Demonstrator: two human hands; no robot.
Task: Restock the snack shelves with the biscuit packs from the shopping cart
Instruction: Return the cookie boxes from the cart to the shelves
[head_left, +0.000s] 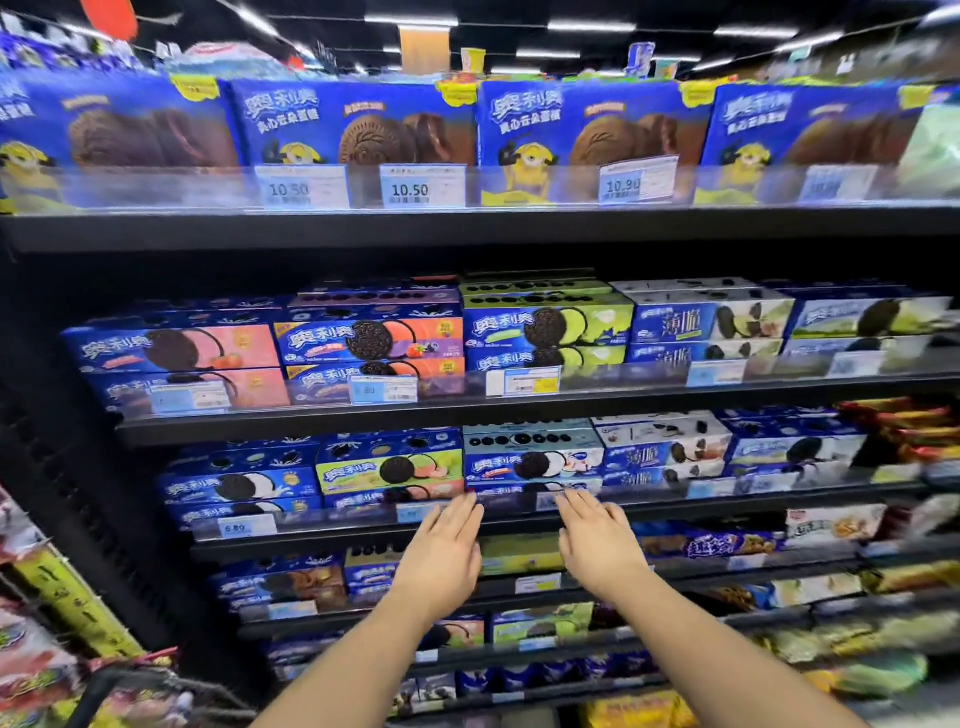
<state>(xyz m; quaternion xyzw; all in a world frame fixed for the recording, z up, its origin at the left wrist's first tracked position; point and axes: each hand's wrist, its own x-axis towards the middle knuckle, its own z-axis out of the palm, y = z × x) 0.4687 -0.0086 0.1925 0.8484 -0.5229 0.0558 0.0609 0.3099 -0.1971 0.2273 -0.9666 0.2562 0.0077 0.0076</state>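
Grip: both hands are flat with straight fingers and hold nothing; the left hand (441, 556) and the right hand (597, 545) are near each other but apart.
Where the hands are: they are in front of the third shelf (337, 538) from the top, with fingertips up by its clear front strip. Whether they touch it cannot be told.
Biscuit packs: the pale blue biscuit boxes (530, 462) sit stacked on that shelf, right behind the fingertips. The green and pink biscuit boxes (389, 467) are just to their left.
Shopping cart: only the dark cart handle (96, 686) shows, at the bottom left. Bright packs lie near it, but they are too blurry to name.
Step in hand: it looks like the hands are about to push or tidy the pale blue boxes.
How to do it well: push with both flat hands at once, one on each side, so the stack slides back straight and does not twist. Line the fronts up with the boxes beside them, picture side out.
What could go wrong: a hard push on one side may tip the top box or bump the price tag (413, 514).
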